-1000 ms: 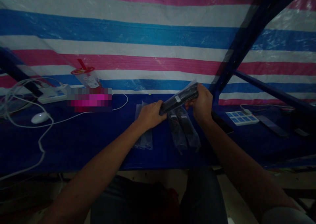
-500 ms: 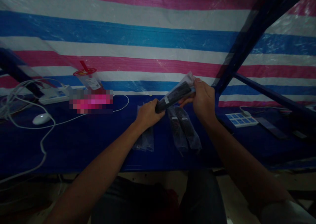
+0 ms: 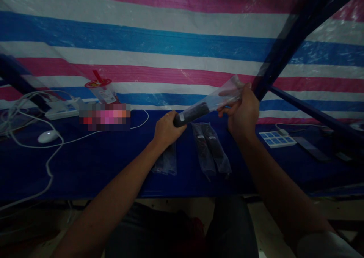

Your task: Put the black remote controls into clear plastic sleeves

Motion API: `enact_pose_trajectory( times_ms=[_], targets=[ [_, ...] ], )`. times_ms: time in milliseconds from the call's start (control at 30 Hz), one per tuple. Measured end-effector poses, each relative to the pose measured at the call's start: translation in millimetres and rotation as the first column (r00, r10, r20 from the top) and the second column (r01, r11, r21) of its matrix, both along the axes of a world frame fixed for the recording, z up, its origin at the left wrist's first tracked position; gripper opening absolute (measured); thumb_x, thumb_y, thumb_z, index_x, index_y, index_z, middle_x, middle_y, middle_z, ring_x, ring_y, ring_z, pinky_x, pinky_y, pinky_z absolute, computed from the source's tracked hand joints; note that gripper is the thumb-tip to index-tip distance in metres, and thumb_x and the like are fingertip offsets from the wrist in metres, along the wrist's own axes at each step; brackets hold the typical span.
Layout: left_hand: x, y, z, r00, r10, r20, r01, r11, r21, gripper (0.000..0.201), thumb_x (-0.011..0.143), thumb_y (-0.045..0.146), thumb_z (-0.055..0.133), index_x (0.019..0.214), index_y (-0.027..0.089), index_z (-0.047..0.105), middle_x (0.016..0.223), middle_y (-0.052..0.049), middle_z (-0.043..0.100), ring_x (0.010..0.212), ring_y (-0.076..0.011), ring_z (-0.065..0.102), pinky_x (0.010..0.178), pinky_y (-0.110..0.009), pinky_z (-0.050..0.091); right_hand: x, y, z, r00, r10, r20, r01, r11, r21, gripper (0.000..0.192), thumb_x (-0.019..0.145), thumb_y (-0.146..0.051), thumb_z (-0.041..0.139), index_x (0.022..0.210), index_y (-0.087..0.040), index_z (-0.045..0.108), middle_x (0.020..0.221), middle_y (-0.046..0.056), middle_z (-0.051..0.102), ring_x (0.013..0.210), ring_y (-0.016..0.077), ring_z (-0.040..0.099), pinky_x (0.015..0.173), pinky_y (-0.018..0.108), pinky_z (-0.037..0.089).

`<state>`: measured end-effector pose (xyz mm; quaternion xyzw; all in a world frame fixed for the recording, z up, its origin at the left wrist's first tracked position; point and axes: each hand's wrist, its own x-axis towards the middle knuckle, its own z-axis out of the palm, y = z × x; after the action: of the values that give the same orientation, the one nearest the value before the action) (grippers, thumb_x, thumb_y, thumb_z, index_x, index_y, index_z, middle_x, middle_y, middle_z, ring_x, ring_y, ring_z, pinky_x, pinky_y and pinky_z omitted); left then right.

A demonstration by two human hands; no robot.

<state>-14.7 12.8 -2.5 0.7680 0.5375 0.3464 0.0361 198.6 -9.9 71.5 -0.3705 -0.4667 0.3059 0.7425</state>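
Note:
My left hand is closed round the near end of a long black object with a small white label; its exact kind does not show. A clear plastic sleeve covers its far end and stretches up to the right. My right hand pinches the sleeve's upper end, some fingers showing through or behind the film. Below, on the blue table, lie two similar black objects in clear sleeves, the left one beside the right one. More clear sleeves lie partly hidden under my left forearm.
At left are a white mouse, looped white cables, a power strip and a red-lidded cup behind a pixelated patch. Another power strip sits at right, near a dark blue frame bar. Striped sheeting hangs behind.
My right hand has moved up and to the right with the sleeve, which has slid partly off the black object. My left hand has shifted slightly left, still gripping the object.

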Motion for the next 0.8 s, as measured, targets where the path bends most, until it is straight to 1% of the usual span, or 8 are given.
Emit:
enact_pose_trajectory(
  times_ms=[67, 167, 267, 367, 433, 533, 667, 800],
  targets=[
    [-1, -1, 1.4, 1.0, 0.022, -0.018, -0.022, 1.0, 0.012, 0.02, 0.084, 0.038, 0.063, 0.094, 0.021, 0.061, 0.098, -0.008, 0.071, 0.092, -0.0242, 0.067, 0.081, -0.037, 0.05, 2, 7, -10.6, 0.998, 0.014, -0.066, -0.017, 0.999, -0.046, 0.042, 0.093, -0.064, 0.051, 0.099, -0.025, 0.065, 0.087, 0.005, 0.068, 0.06, 0.0174, 0.064, 0.043, 0.028, 0.043],
    [-1, -1, 2.4, 0.997, 0.037, -0.063, -0.036, 0.999, 0.011, 0.021, 0.085, 0.039, 0.062, 0.097, 0.021, 0.06, 0.1, -0.009, 0.071, 0.094, -0.0248, 0.066, 0.083, -0.037, 0.05, 0, 16, -36.3, 0.983, 0.16, -0.092, -0.173, 0.971, -0.164, 0.033, 0.085, -0.051, 0.07, 0.102, -0.024, 0.064, 0.086, 0.002, 0.068, 0.063, 0.0145, 0.062, 0.046, 0.025, 0.043],
    [-1, -2, 1.8, 0.992, 0.044, -0.115, -0.042, 0.999, 0.019, 0.024, 0.085, 0.039, 0.063, 0.1, 0.02, 0.06, 0.103, -0.01, 0.07, 0.098, -0.0259, 0.066, 0.085, -0.037, 0.05, -4, 20, -62.6, 0.931, 0.333, -0.15, -0.364, 0.881, -0.304, 0.029, 0.082, -0.045, 0.074, 0.093, -0.02, 0.064, 0.08, 0.001, 0.066, 0.061, 0.0129, 0.06, 0.048, 0.024, 0.044],
    [-1, -2, 0.6, 0.986, 0.044, -0.159, -0.04, 0.999, 0.024, 0.029, 0.085, 0.038, 0.063, 0.106, 0.02, 0.06, 0.108, -0.01, 0.069, 0.101, -0.0269, 0.066, 0.086, -0.038, 0.051, -6, 20, -77.0, 0.879, 0.407, -0.249, -0.473, 0.81, -0.347, 0.028, 0.091, -0.045, 0.062, 0.093, -0.017, 0.065, 0.077, 0.003, 0.068, 0.062, 0.0164, 0.065, 0.049, 0.026, 0.046],
    [-2, -1, 0.4, 0.983, 0.044, -0.178, -0.04, 0.999, 0.026, 0.035, 0.084, 0.039, 0.064, 0.112, 0.02, 0.06, 0.114, -0.01, 0.067, 0.102, -0.0272, 0.066, 0.085, -0.038, 0.051, -6, 21, -79.2, 0.862, 0.404, -0.307, -0.495, 0.801, -0.335, 0.031, 0.097, -0.042, 0.05, 0.097, -0.016, 0.067, 0.081, 0.006, 0.071, 0.066, 0.0197, 0.068, 0.051, 0.03, 0.05],
    [-5, 1, 1.1, 0.979, 0.068, -0.194, -0.065, 0.998, 0.024, 0.042, 0.082, 0.041, 0.066, 0.119, 0.021, 0.059, 0.121, -0.011, 0.062, 0.101, -0.0274, 0.065, 0.082, -0.038, 0.052, 3, 25, -76.6, 0.872, 0.339, -0.353, -0.451, 0.837, -0.311, 0.037, 0.101, -0.04, 0.04, 0.1, -0.015, 0.067, 0.088, 0.01, 0.074, 0.075, 0.024, 0.072, 0.062, 0.039, 0.058],
    [-14, 7, 2.0, 0.975, 0.155, -0.162, -0.153, 0.988, 0.024, 0.032, 0.085, 0.041, 0.063, 0.11, 0.021, 0.063, 0.116, -0.013, 0.061, 0.098, -0.0286, 0.065, 0.08, -0.039, 0.052, 28, 36, -72.3, 0.879, 0.245, -0.409, -0.388, 0.866, -0.315, 0.043, 0.104, -0.047, 0.03, 0.102, -0.02, 0.063, 0.096, 0.012, 0.075, 0.087, 0.0267, 0.075, 0.077, 0.047, 0.061],
    [-21, 13, 0.9, 0.965, 0.26, -0.031, -0.259, 0.965, 0.033, 0.026, 0.088, 0.04, 0.062, 0.104, 0.019, 0.063, 0.112, -0.014, 0.06, 0.098, -0.0284, 0.063, 0.083, -0.041, 0.052, 52, 46, -73.5, 0.856, 0.184, -0.483, -0.366, 0.876, -0.315, 0.038, 0.102, -0.044, 0.026, 0.105, -0.023, 0.058, 0.106, 0.013, 0.074, 0.095, 0.0283, 0.075, 0.082, 0.052, 0.061]
  ],
)
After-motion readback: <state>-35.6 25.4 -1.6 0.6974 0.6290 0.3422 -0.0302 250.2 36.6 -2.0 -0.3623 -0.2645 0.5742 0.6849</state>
